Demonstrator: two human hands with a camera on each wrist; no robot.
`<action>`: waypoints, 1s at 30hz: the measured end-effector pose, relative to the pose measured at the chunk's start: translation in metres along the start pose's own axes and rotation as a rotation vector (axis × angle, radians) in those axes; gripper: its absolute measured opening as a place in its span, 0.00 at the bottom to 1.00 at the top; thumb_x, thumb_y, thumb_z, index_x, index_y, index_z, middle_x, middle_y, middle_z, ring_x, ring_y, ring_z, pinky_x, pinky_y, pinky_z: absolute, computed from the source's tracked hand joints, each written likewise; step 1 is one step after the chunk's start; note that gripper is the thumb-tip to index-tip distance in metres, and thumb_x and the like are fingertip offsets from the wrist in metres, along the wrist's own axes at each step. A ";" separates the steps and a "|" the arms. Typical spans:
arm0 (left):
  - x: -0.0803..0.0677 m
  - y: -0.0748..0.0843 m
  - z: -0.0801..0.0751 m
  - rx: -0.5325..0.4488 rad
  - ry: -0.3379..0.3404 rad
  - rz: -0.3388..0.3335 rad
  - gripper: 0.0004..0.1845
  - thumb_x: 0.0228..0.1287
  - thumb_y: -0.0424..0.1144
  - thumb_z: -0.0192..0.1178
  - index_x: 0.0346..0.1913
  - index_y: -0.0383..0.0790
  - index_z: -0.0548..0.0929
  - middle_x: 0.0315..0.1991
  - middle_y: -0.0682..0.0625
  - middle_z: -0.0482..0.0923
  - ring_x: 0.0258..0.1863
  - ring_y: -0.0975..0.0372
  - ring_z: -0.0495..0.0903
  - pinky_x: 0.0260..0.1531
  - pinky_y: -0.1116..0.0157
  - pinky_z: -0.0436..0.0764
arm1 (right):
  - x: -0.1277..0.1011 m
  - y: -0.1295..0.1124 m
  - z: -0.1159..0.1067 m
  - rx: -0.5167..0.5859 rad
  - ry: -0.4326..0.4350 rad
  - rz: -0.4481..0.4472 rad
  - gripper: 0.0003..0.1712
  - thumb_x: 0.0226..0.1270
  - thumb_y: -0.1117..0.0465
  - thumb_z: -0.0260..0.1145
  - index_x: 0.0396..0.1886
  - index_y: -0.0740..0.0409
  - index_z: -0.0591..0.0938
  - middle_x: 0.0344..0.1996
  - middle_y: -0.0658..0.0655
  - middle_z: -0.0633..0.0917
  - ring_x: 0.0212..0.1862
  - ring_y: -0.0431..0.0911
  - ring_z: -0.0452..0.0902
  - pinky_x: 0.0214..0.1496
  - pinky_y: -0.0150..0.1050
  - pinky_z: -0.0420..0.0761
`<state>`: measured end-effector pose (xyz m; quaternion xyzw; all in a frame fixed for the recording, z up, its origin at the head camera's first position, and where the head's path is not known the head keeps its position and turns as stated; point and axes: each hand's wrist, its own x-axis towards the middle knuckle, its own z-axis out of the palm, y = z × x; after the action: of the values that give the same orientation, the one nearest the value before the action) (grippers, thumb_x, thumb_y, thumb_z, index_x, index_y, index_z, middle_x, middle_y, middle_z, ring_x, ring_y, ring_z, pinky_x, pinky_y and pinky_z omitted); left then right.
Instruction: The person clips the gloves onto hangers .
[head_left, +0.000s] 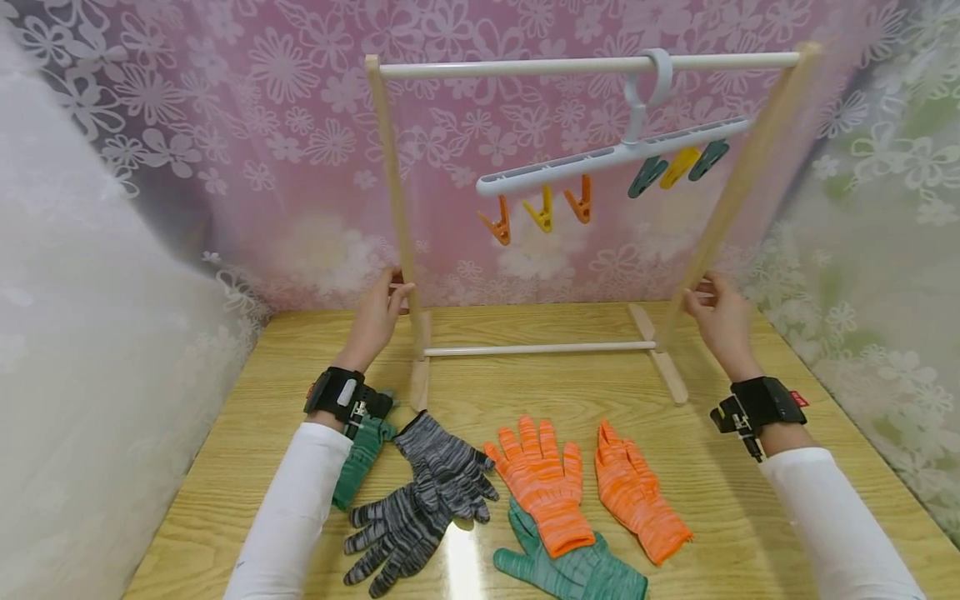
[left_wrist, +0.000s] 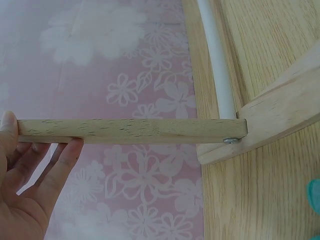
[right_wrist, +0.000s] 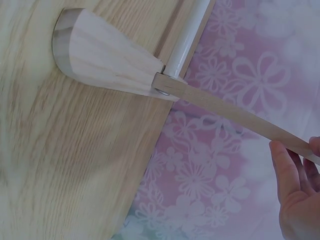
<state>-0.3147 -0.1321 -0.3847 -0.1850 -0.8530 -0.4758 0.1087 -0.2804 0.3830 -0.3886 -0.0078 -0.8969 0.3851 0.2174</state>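
Note:
A wooden clothes rack (head_left: 395,167) stands at the back of the table, with white rods at top and bottom. My left hand (head_left: 377,321) pinches its left post (left_wrist: 115,130) low down, thumb on one side and fingers on the other. On the opposite side, my right hand (head_left: 723,323) holds the right post (right_wrist: 225,111) between thumb and fingers. From the top rod hangs a pale grey clip hanger (head_left: 615,156), tilted up to the right. Orange, yellow and dark green clothespins hang along it, among them a yellow one (head_left: 679,167).
In front of the rack lie grey striped gloves (head_left: 405,525), an orange glove (head_left: 542,479) overlapping a green glove (head_left: 592,575), and another orange glove (head_left: 637,492). Another green glove (head_left: 360,458) lies partly behind my left forearm. Floral curtains (head_left: 300,167) surround the table (head_left: 225,467).

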 end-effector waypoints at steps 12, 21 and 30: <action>-0.008 -0.010 -0.016 0.015 0.066 0.021 0.22 0.81 0.44 0.49 0.68 0.34 0.69 0.56 0.35 0.78 0.57 0.45 0.80 0.48 0.53 0.87 | -0.001 -0.010 0.018 0.010 0.012 -0.038 0.28 0.80 0.56 0.58 0.72 0.67 0.70 0.57 0.74 0.80 0.53 0.66 0.80 0.39 0.20 0.72; -0.013 -0.016 -0.028 0.029 0.081 0.007 0.23 0.81 0.44 0.49 0.68 0.33 0.68 0.58 0.33 0.76 0.57 0.42 0.79 0.48 0.51 0.87 | -0.001 -0.019 0.032 0.057 0.030 -0.068 0.27 0.79 0.59 0.59 0.71 0.68 0.71 0.56 0.74 0.81 0.50 0.63 0.79 0.37 0.13 0.71; -0.017 -0.022 -0.037 0.033 0.118 -0.006 0.22 0.81 0.44 0.49 0.66 0.32 0.70 0.56 0.32 0.77 0.56 0.41 0.80 0.47 0.47 0.86 | -0.003 -0.023 0.043 0.067 0.024 -0.081 0.28 0.79 0.57 0.60 0.71 0.67 0.70 0.57 0.73 0.80 0.52 0.63 0.80 0.40 0.17 0.70</action>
<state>-0.3081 -0.1779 -0.3881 -0.1524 -0.8533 -0.4721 0.1604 -0.2915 0.3366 -0.3994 0.0310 -0.8803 0.4058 0.2436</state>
